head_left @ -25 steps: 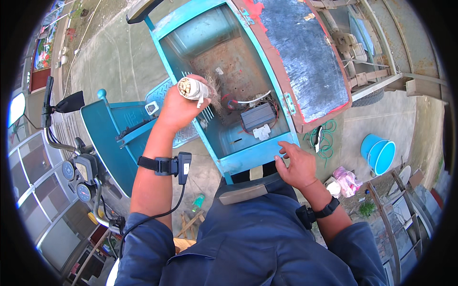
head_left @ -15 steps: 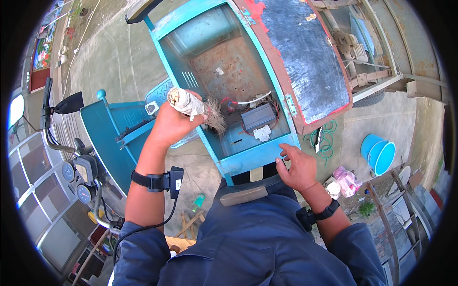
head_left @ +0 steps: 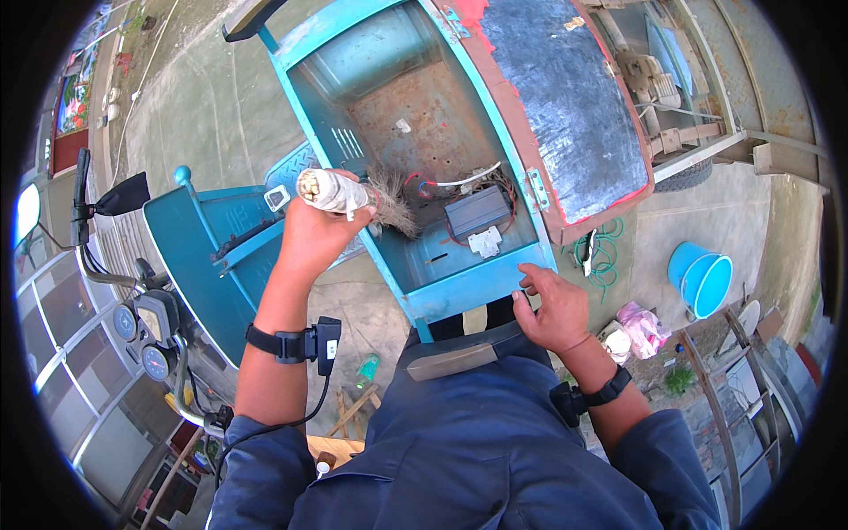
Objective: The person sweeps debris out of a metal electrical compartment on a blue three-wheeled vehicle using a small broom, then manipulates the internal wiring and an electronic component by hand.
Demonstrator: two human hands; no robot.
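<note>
A small hand brush (head_left: pixel 332 189), its bundled handle wrapped in whitish tape, is gripped in my left hand (head_left: pixel 320 237) over the left rim of a teal metal box (head_left: pixel 411 311). Its frayed bristles (head_left: pixel 390 205) point right, over the box's inside. On the box's rusty floor lie a grey finned control unit (head_left: pixel 478 213), a white connector piece (head_left: pixel 484 243) and loose wires (head_left: pixel 455 183). My right hand (head_left: pixel 556 309) hovers by the box's near right corner, fingers loosely bent and apart, holding nothing. Whether its fingertips touch the rim I cannot tell.
Hinged open on the right is the box's lid, a dark padded seat (head_left: pixel 565 106). To the left are handlebars (head_left: pixel 181 389) and a teal front panel (head_left: pixel 190 256). A blue bucket (head_left: pixel 698 281), green hose (head_left: pixel 604 256) and pink bag (head_left: pixel 642 329) lie on the ground at right.
My left hand has shifted slightly left with the brush, drawing the bristles a little toward the box's left wall. My right hand has hardly moved.
</note>
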